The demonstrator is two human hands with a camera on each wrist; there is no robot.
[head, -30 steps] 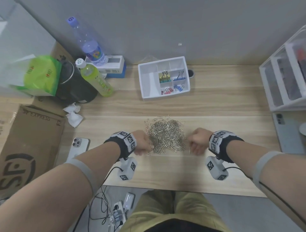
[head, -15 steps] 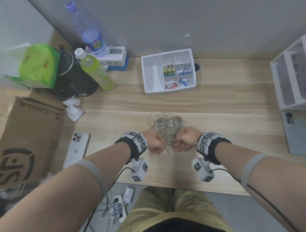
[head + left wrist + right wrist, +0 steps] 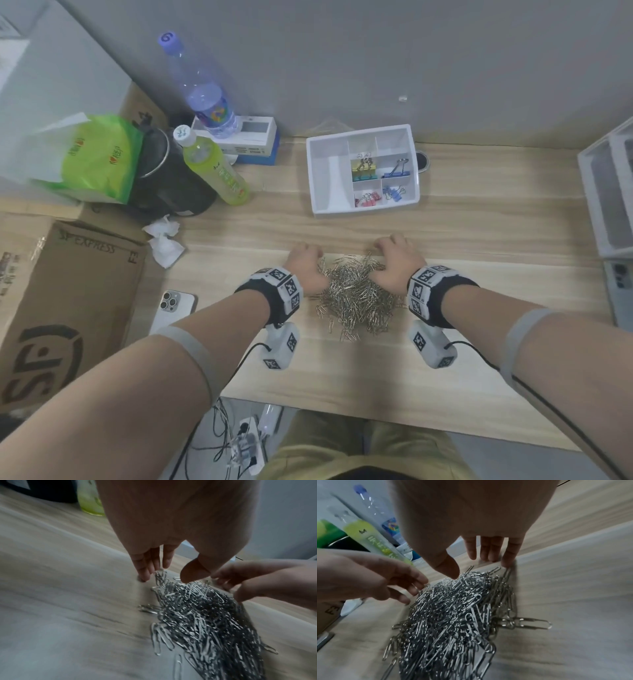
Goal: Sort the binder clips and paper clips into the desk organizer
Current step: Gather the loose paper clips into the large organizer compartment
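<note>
A heap of silver paper clips (image 3: pixel 356 298) lies mid-desk. My left hand (image 3: pixel 306 270) stands at its far left edge, fingers straight down on the wood and thumb over the clips (image 3: pixel 205 622). My right hand (image 3: pixel 394 263) stands at the far right edge, fingers (image 3: pixel 488 554) straight and touching the desk behind the heap (image 3: pixel 453 615). Neither hand grips anything. The white desk organizer (image 3: pixel 329 178) stands behind. It holds multicolour binder clips (image 3: pixel 363 169), a big blue one (image 3: pixel 397 169), pink ones (image 3: pixel 368 199) and small blue ones (image 3: pixel 394 193).
At the left are a cardboard box (image 3: pixel 68 301), a phone (image 3: pixel 173 306), crumpled tissues (image 3: pixel 164 240), a green drink bottle (image 3: pixel 215 171), a water bottle (image 3: pixel 202 89) and a black pot (image 3: pixel 164 181). A white drawer unit (image 3: pixel 609 192) stands at the right.
Both hands were curled at the near sides of the heap. They have moved to its far edge and their fingers have straightened.
</note>
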